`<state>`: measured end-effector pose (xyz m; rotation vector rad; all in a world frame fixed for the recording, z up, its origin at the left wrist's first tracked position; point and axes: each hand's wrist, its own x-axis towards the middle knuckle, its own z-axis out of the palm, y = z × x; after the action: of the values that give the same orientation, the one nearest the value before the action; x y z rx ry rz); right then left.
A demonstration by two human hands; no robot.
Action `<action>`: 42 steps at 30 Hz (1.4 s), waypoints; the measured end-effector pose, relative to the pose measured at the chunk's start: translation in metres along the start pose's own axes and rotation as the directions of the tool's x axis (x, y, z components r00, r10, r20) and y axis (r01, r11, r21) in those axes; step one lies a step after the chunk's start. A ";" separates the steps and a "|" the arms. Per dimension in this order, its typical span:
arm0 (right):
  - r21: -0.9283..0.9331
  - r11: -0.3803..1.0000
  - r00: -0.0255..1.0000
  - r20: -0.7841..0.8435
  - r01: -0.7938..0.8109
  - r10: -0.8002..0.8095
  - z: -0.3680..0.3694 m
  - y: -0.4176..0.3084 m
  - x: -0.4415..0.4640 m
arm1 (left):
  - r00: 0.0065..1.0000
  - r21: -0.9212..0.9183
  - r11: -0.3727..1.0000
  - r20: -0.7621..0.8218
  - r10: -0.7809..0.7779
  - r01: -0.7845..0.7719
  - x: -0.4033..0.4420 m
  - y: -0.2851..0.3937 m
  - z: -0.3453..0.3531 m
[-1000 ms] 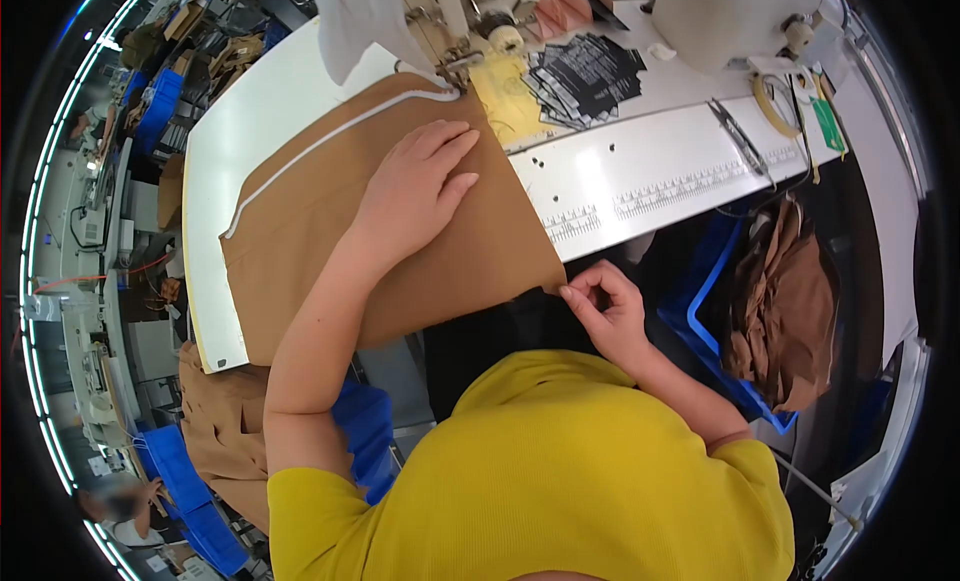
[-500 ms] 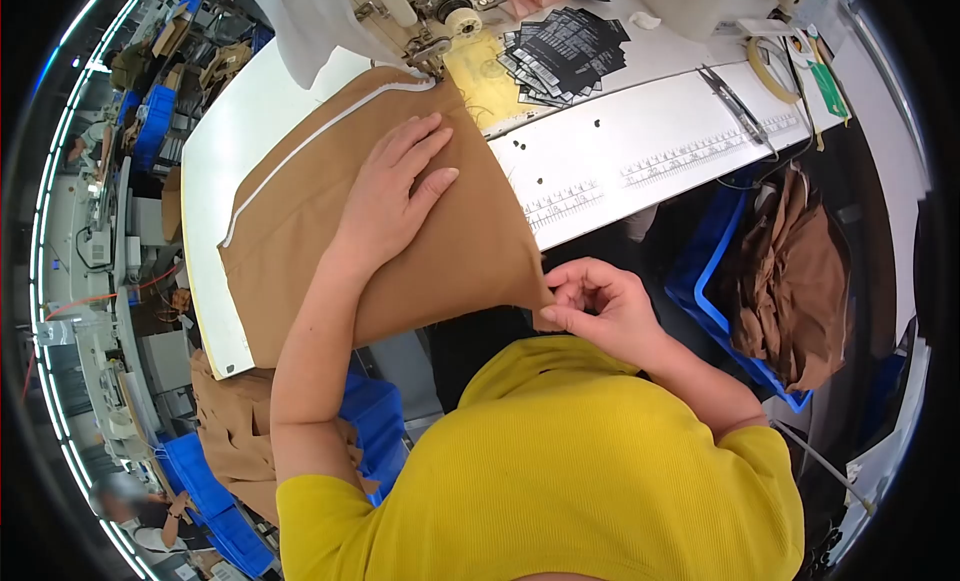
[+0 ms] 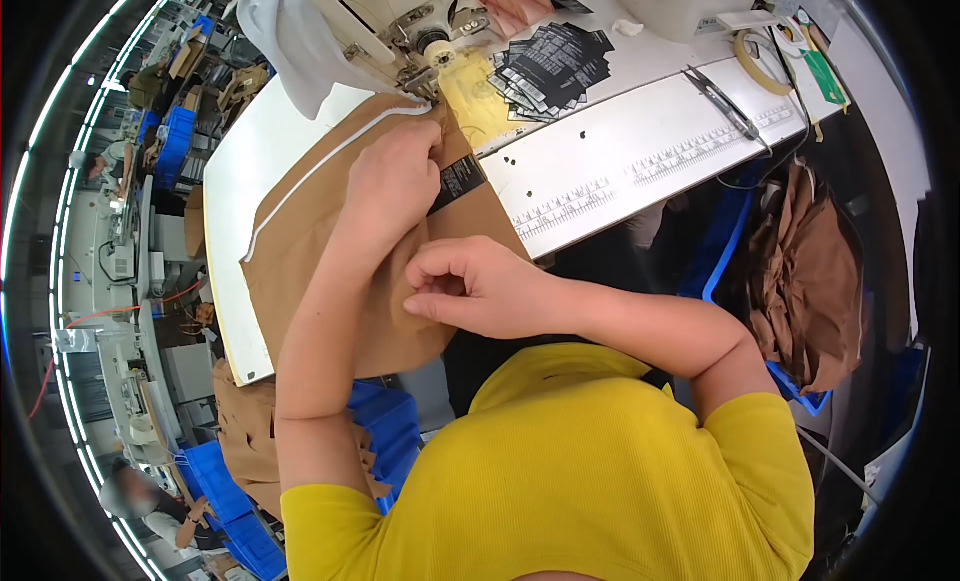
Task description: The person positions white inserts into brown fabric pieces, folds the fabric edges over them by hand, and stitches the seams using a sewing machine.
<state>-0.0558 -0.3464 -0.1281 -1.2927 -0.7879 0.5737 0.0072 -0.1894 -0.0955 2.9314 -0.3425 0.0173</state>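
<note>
A piece of brown fabric (image 3: 330, 271) with a white strip (image 3: 320, 176) along its far side lies on the sewing table, its far corner by the machine's presser foot (image 3: 418, 79). My left hand (image 3: 395, 181) is on the fabric near the foot, fingers curled in and gripping it; the fingertips are partly hidden. Just right of it, a black printed label (image 3: 459, 181) shows against the brown cloth. Closer to my body, my right hand (image 3: 485, 289) is closed, thumb and fingers pinching the fabric, which bunches between my two hands.
Black printed labels (image 3: 550, 69) are stacked beside the machine (image 3: 360, 16). Tweezers (image 3: 722, 103) and a tape roll (image 3: 762, 61) lie rightward, beyond the printed ruler (image 3: 570, 209). Blue bins (image 3: 722, 251) with brown cloth (image 3: 810, 281) stand below. Other people (image 3: 150, 506) are far left.
My right hand has moved left from the fabric's near right corner, drawing cloth with it. My left fingers have curled from flat. A black label now shows on the fabric.
</note>
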 end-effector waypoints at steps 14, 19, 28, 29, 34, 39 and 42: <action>-0.917 0.356 0.902 0.007 0.177 -0.431 -0.042 0.027 -0.027 | 0.938 -0.119 0.989 -0.345 0.038 -0.084 0.010 -0.016 0.042; -0.913 0.367 0.890 -0.007 0.180 -0.455 -0.041 0.028 -0.027 | 0.950 -0.232 0.966 -0.311 0.034 -0.111 0.016 -0.020 0.035; -0.913 0.374 0.890 -0.024 0.166 -0.455 -0.040 0.028 -0.026 | 0.958 -0.277 0.958 -0.286 -0.004 -0.078 0.017 -0.016 0.032; -0.913 0.374 0.891 -0.024 0.166 -0.454 -0.040 0.027 -0.026 | 0.961 -0.278 0.958 -0.276 -0.012 -0.068 0.017 -0.016 0.031; -0.913 0.385 0.923 -0.026 0.135 -0.385 -0.040 0.027 -0.028 | 0.964 -0.276 0.960 -0.264 -0.028 -0.047 0.018 -0.016 0.033; -0.917 0.378 0.919 -0.034 0.128 -0.393 -0.039 0.027 -0.027 | 0.957 -0.336 0.940 -0.288 -0.046 -0.056 0.018 -0.019 0.036; -0.918 0.377 0.919 -0.037 0.123 -0.392 -0.039 0.028 -0.027 | 0.960 -0.367 0.930 -0.272 -0.072 -0.035 0.018 -0.021 0.037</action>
<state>-0.0405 -0.3860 -0.1634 -2.1348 -1.1208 -0.4142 0.0291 -0.1809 -0.1349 2.5121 -0.2411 0.3286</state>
